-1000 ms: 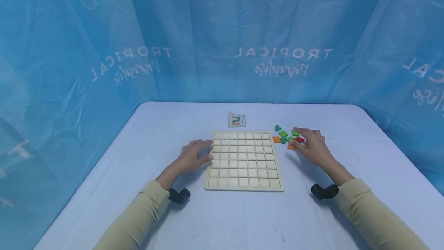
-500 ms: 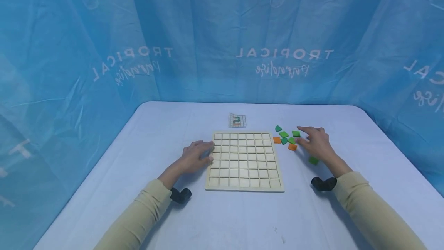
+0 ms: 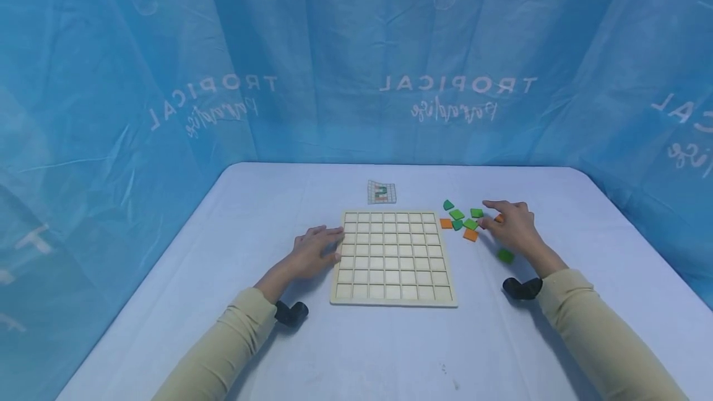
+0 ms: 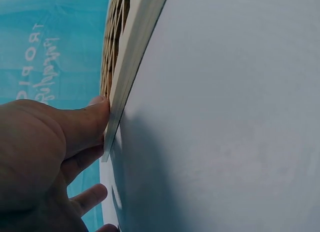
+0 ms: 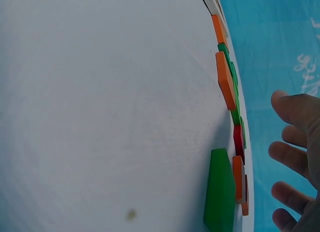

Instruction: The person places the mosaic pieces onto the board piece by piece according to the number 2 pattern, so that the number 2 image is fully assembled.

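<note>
A pale wooden grid board (image 3: pixel 394 258) lies flat on the white table. My left hand (image 3: pixel 312 252) rests at its left edge; in the left wrist view, the thumb (image 4: pixel 90 119) touches the board's rim. Over the right end of a group of small flat tiles hovers my right hand (image 3: pixel 512 228), its fingers apart and holding nothing. Around it lie green tiles (image 3: pixel 470 224) and orange tiles (image 3: pixel 470 235). A green tile (image 3: pixel 505 256) lies near my right wrist. A red tile (image 5: pixel 238 140) shows in the right wrist view, mostly hidden by the hand from above.
Behind the board lies a small card (image 3: pixel 381 192) printed with a grid and a coloured pattern. A blue curtain (image 3: pixel 356 79) with white lettering hangs along the table's back and sides. Black wrist mounts (image 3: pixel 522 289) sit at both sleeves.
My right hand has shifted right, with its fingers off the tiles. The green tile near the wrist and an orange one behind the hand have come into view. My left hand stays put.
</note>
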A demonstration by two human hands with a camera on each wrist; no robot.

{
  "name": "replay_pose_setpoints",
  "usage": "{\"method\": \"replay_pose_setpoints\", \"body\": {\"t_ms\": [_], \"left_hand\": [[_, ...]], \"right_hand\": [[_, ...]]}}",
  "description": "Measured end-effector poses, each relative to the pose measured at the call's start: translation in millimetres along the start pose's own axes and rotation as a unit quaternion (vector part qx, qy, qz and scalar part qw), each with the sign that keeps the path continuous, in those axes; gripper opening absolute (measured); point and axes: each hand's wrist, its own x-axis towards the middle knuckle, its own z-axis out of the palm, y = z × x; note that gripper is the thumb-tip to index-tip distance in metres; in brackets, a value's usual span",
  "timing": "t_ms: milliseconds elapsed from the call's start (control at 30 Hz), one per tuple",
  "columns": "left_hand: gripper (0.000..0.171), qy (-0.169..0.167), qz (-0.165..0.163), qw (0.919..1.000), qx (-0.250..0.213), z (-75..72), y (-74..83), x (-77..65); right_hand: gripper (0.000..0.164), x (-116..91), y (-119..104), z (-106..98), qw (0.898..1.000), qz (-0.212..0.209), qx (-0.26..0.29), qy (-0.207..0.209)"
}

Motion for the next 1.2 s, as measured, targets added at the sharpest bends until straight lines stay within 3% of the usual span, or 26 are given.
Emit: {"method": "replay_pose_setpoints", "body": {"t_ms": [633,1200], "left_hand": [[0.05,0.015,0.011,0.9998,0.006,-1.1,1.4,-2.1],[0.049,0.025,0.022,0.9993,0.015,-0.2,2.9,-3.4]], "right_hand": [[0.045,-11.1,24.2,-10.3,0.997,0.074,0.023,-0.011],[0.036,-22.6,34.2,-4.6,0.998,0.057,0.02,-0.018]]}}
